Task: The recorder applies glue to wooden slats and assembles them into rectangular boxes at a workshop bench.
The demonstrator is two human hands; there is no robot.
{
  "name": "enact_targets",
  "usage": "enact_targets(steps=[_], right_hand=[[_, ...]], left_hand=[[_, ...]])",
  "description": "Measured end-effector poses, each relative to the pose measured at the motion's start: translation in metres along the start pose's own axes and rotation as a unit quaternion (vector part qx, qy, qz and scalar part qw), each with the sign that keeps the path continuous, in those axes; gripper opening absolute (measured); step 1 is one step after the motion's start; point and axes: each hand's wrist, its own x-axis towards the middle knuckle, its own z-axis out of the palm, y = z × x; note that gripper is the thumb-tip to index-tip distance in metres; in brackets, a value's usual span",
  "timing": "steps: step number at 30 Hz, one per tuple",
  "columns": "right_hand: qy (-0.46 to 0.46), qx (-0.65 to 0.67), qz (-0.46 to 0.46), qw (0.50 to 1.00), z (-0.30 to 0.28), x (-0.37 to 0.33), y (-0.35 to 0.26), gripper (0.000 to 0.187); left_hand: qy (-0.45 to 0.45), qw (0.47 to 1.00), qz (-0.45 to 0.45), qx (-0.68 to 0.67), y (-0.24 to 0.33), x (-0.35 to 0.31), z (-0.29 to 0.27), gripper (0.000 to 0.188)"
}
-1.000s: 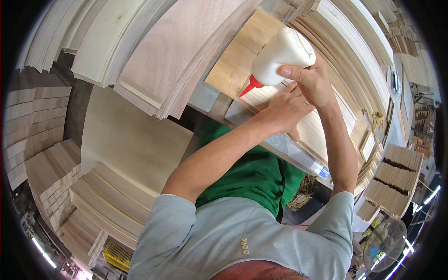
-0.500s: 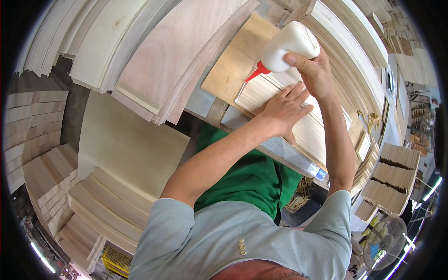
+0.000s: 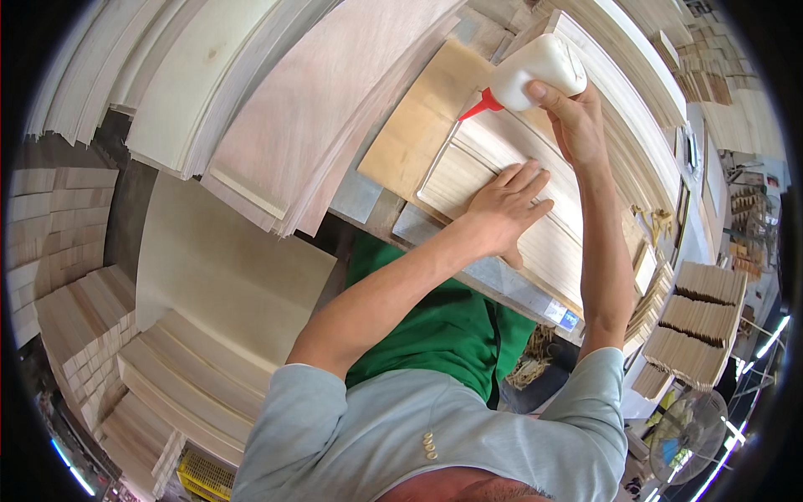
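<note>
My right hand (image 3: 571,117) is closed round a white glue bottle (image 3: 535,74), tilted so its red nozzle (image 3: 478,105) points down to the left. The nozzle tip meets the end edge of a pale grooved wooden panel (image 3: 539,243). A thin white line of glue (image 3: 437,161) runs along that edge from the near corner up to the tip. My left hand (image 3: 504,207) lies on the panel with its fingers spread, pressing on its face. Beneath the panel's end is a tan wooden board (image 3: 397,138).
A stack of thin reddish veneer sheets (image 3: 309,100) stands left of the bench, with paler sheets (image 3: 188,92) beyond. Long boards (image 3: 623,92) are piled at the far right. Stacked wood blocks (image 3: 63,217) and a yellow crate (image 3: 205,477) lie at left; a fan (image 3: 690,435) stands lower right.
My right hand has moved the bottle up and to the right along the panel's end edge. The glue line has grown longer behind the nozzle. My left hand stays on the panel.
</note>
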Motion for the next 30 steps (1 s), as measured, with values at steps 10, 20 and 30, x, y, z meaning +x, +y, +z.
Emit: enact_targets(steps=[10,20,30], right_hand=[[0.06,-0.011,-0.04,0.997,-0.009,0.016,0.001,0.054],[0.159,0.002,-0.076,0.984,-0.044,-0.039,-0.018,0.048],[0.302,-0.176,0.021,0.937,-0.176,-0.209,-0.12,0.053]], left_hand=[[0.015,1.0,0.0,-0.002,0.001,-0.003,-0.002,0.097],[-0.018,0.998,0.05,-0.028,0.006,0.008,0.002,0.099],[-0.025,0.999,0.017,0.016,0.011,0.012,-0.003,0.103]])
